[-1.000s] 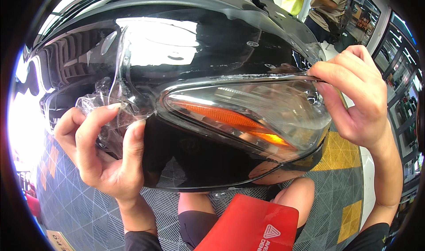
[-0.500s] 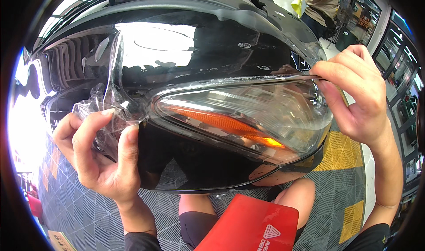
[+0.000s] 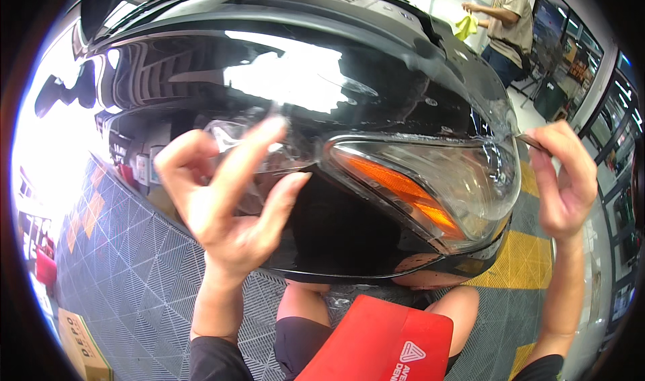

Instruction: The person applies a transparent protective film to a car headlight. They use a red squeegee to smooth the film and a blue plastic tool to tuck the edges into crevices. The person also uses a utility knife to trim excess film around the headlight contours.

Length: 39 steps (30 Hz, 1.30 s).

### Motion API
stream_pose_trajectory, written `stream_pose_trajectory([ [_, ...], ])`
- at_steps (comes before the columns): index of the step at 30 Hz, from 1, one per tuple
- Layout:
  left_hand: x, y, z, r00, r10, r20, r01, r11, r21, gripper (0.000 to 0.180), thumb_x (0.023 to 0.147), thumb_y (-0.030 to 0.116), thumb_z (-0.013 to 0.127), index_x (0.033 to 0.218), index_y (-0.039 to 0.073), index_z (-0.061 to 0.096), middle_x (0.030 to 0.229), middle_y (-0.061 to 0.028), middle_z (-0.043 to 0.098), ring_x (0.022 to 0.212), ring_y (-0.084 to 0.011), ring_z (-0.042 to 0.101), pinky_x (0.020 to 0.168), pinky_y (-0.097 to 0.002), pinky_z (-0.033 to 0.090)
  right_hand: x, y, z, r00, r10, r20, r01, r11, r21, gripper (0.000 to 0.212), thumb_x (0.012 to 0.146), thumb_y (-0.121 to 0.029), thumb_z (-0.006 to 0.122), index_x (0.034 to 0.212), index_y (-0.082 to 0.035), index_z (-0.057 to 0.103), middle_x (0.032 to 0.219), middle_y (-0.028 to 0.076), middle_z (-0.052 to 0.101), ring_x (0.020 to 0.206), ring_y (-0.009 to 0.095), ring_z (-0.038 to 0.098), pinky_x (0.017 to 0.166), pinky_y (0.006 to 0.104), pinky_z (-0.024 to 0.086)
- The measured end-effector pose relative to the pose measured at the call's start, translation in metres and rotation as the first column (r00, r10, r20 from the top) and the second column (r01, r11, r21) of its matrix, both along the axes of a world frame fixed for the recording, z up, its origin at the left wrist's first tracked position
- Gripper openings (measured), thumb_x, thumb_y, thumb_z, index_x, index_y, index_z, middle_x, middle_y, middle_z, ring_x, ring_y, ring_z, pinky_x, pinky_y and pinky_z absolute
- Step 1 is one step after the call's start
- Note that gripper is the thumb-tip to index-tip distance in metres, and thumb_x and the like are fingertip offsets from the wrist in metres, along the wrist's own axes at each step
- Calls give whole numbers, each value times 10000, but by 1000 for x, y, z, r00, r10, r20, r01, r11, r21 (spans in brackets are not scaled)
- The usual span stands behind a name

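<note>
A black car's front corner fills the middle, with a clear headlight that has an orange strip inside. Crumpled clear film lies against the black bodywork to the headlight's left. My left hand is in front of this film, its thumb and index finger spread with a gap between them; whether the film touches the other fingers is hard to see. At the headlight's far right corner, my right hand pinches a thin, dark-edged flat piece between thumb and fingers. Its exact kind is unclear.
A red flat panel lies over my lap, between my bare knees. A cardboard box stands on the grey and yellow tiled floor at lower left. Beyond the car, another person holds a yellow-green cloth.
The car sits further right in the picture. My left hand has moved right and its thumb and index finger are wider apart. The raised ridge of film has collapsed. My right hand is lower.
</note>
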State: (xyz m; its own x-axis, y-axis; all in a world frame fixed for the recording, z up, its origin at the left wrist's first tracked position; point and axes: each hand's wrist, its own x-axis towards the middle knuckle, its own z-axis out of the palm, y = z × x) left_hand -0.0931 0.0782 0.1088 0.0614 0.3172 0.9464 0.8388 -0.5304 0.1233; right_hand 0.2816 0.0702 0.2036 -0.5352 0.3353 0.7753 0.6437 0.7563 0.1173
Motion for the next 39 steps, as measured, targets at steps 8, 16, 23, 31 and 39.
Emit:
stream_pose_trajectory([
  [8, -3, -1, 30, 981, -92, -170, 114, 986, 124, 430, 685, 230, 949, 1103, 208, 853, 1139, -70, 553, 1002, -228, 519, 798, -347, 446, -30, -41, -85, 780, -45, -624, -231, 906, -355, 307, 984, 57, 567, 1282, 46, 640, 1046, 64, 597, 825, 92, 546, 725, 223, 445],
  [16, -2, 9, 45, 906, -146, -398, 235, 955, 184, 358, 670, 54, 901, 1011, 119, 813, 964, -24, 696, 811, -214, 607, 692, -346, 473, -26, -74, -112, 697, -157, -700, -258, 856, -448, 246, 978, 26, 604, 1217, 45, 656, 1024, 63, 610, 807, 79, 543, 702, 220, 439],
  [23, -11, 15, 56, 810, -192, -554, 321, 936, 144, 343, 634, -30, 847, 958, 47, 769, 902, -41, 700, 720, -204, 637, 596, -329, 486, -11, -99, -131, 588, -255, -768, -250, 845, -472, 233, 984, -7, 625, 1211, 42, 655, 989, 46, 608, 772, 74, 547, 669, 216, 443],
  [31, -2, 27, 99, 768, -161, -620, 309, 941, 137, 280, 667, -27, 813, 904, 85, 714, 786, -30, 599, 693, -210, 613, 566, -332, 510, -5, -121, -145, 507, -333, -795, -263, 818, -511, 225, 980, 6, 622, 1200, 36, 655, 985, 42, 613, 746, 67, 555, 623, 202, 436],
  [39, 31, 68, 152, 539, -180, -823, 419, 905, 77, 212, 764, 45, 776, 963, 62, 703, 881, -56, 583, 856, -254, 634, 652, -380, 550, 9, -137, -158, 422, -375, -825, -281, 811, -513, 216, 984, -8, 647, 1195, 38, 652, 996, 48, 651, 709, 65, 563, 568, 196, 416],
])
